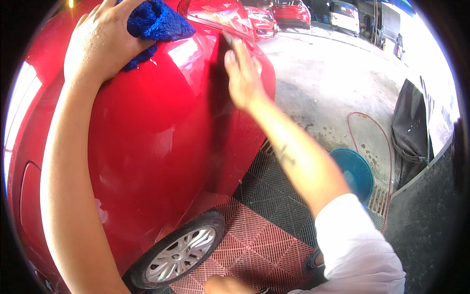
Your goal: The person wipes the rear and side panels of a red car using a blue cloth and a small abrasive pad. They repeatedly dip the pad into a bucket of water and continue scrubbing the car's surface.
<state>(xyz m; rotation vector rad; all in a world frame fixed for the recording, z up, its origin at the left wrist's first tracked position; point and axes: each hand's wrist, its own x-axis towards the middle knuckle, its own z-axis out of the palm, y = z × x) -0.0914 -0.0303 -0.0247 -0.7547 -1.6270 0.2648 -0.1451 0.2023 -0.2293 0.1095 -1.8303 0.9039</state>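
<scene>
My left hand (100, 41) is closed around a bunched blue microfiber cloth (159, 22), resting on the upper body of a red car (142, 122). Water drops show on the back of that hand. To its right, my right hand (243, 76) is at the car's corner, just below a lamp (218, 13). Between its fingers is a slim, grey, pointed tool (228, 38), whose tip lies close to the panel seam under the lamp. Most of the tool is hidden by the fingers, so I cannot tell its exact kind. The paint is glossy, with bright reflections.
Below the car's side is a wheel (181, 255) with silver spokes. Red and black grid floor tiles (259, 223) lie beside it. A teal tub (353, 174), a thin red hose (374, 122) and a black cover (409, 122) are at the right. Other cars (291, 13) stand far back.
</scene>
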